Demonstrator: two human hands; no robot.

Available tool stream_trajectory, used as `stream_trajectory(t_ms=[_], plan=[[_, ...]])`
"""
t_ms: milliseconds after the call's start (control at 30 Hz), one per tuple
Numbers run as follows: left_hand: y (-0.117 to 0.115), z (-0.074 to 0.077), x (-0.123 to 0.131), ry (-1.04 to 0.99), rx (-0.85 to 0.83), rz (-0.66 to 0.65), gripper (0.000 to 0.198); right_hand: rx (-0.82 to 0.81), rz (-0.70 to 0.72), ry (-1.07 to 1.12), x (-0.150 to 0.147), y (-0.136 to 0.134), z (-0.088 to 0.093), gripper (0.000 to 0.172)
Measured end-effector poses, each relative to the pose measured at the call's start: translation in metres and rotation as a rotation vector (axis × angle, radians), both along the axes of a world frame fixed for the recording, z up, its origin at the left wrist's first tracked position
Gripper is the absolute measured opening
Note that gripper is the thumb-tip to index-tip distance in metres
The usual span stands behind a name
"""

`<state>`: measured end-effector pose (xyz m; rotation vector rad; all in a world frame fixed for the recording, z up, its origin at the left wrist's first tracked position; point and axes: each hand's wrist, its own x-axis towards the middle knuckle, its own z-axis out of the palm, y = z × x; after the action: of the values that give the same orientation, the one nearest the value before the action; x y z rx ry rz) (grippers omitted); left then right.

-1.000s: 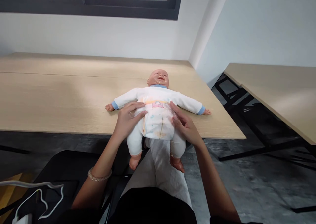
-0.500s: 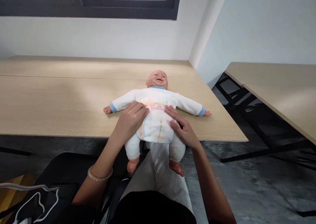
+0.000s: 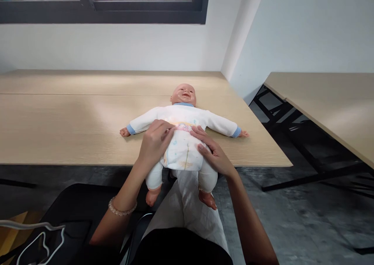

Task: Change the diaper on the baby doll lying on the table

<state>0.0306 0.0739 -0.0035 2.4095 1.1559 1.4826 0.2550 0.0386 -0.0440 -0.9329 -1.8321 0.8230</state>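
Note:
A baby doll (image 3: 183, 95) lies on its back at the table's front edge, arms spread and legs hanging over. It wears a white top with blue cuffs and a white diaper (image 3: 179, 154) with a coloured print at the waist. My left hand (image 3: 156, 140) is at the diaper's waist on the left side, thumb and index finger pinched on its edge; the exact part between them is hidden. My right hand (image 3: 212, 150) lies on the waist's right side, fingers stretched out over the front.
The doll rests on a light wooden table (image 3: 64, 128) against a wall with a window (image 3: 146, 17). A second table (image 3: 327, 101) stands to the right. At lower left are a black chair (image 3: 78, 206) and a white cable (image 3: 37, 225).
My left hand has turned slightly, its thumb and index finger now pinched more plainly at the diaper's edge. My right hand stays on the diaper. The whole view has shifted a little.

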Motion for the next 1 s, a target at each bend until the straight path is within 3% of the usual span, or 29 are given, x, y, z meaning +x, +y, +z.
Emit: stream_trajectory(t_ms=[67,200,467,700,800,1000], plan=[[0.003,0.0,-0.003,0.167,0.018,-0.091,0.022,-0.004,0.007,-0.015,0.0,0.0,0.0,0.047],[0.006,-0.004,-0.008,0.302,0.015,-0.112,0.025,-0.016,0.004,-0.031,-0.001,-0.001,0.001,0.049],[-0.002,-0.006,-0.011,0.326,-0.024,-0.118,0.029,-0.012,-0.002,-0.06,0.0,-0.006,0.001,0.05],[-0.022,-0.007,-0.008,0.428,-0.033,-0.109,0.052,-0.026,-0.003,-0.06,0.0,-0.006,0.001,0.052],[-0.023,-0.009,-0.005,0.422,-0.085,-0.165,0.06,-0.031,-0.005,-0.061,0.0,-0.006,0.002,0.051],[-0.02,-0.005,-0.003,0.409,-0.212,-0.157,0.068,-0.022,0.001,-0.072,0.0,-0.006,0.002,0.049]])
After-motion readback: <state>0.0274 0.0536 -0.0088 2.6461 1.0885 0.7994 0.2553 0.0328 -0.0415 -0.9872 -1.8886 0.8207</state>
